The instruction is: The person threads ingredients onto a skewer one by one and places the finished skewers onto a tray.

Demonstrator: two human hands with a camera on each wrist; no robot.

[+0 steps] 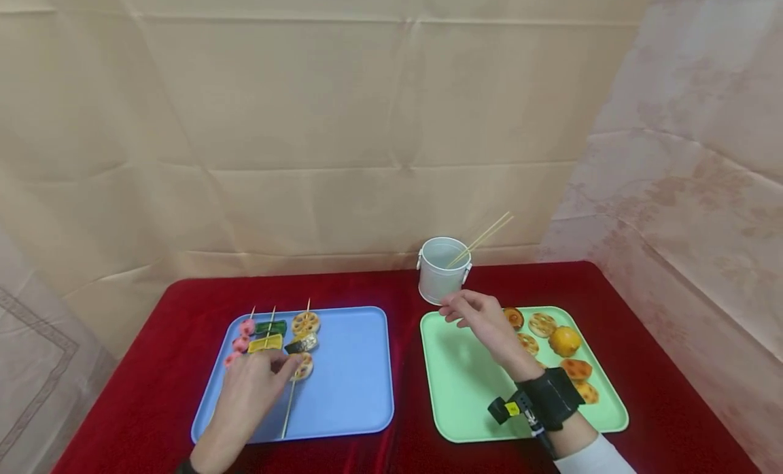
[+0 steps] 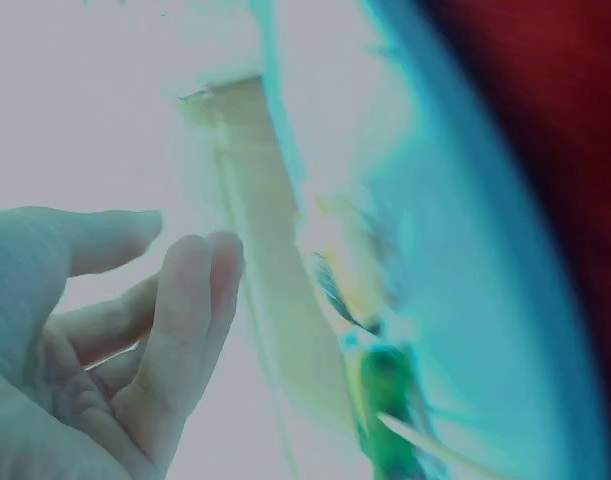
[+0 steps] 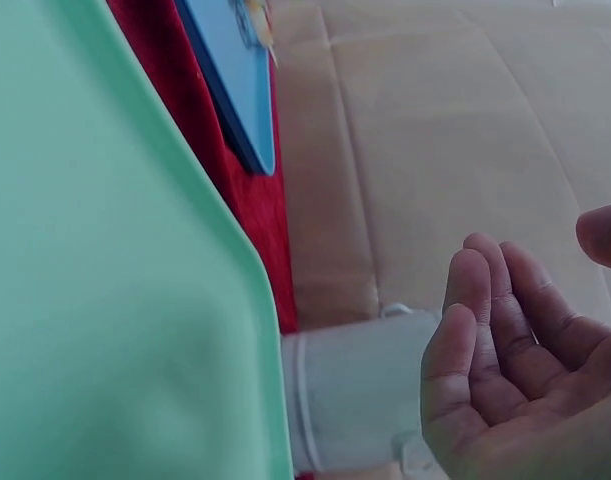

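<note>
My left hand point(image 1: 252, 387) is over the left part of the blue tray point(image 1: 349, 392), thumb and fingertips apart and nothing between them in the left wrist view. Beside its fingertips lies a skewer of lotus root slices point(image 1: 306, 322) with a dark-and-silver piece point(image 1: 302, 343) between them; its bare stick runs toward me. A skewer with green and yellow pieces point(image 1: 266, 343) and one with pink balls point(image 1: 241, 344) lie further left, partly behind the hand. My right hand point(image 1: 480, 319), fingers loosely bent and holding nothing, hovers above the green tray's far edge, in front of the white bucket point(image 1: 437, 280).
Two thin bamboo sticks point(image 1: 483, 239) lean out of the bucket. On the right side of the green tray point(image 1: 453, 406) are loose lotus slices point(image 1: 542, 324), a round yellow piece point(image 1: 565, 341) and orange-brown pieces point(image 1: 576, 369). Both trays rest on a red cloth point(image 1: 155, 365) before a beige curtain.
</note>
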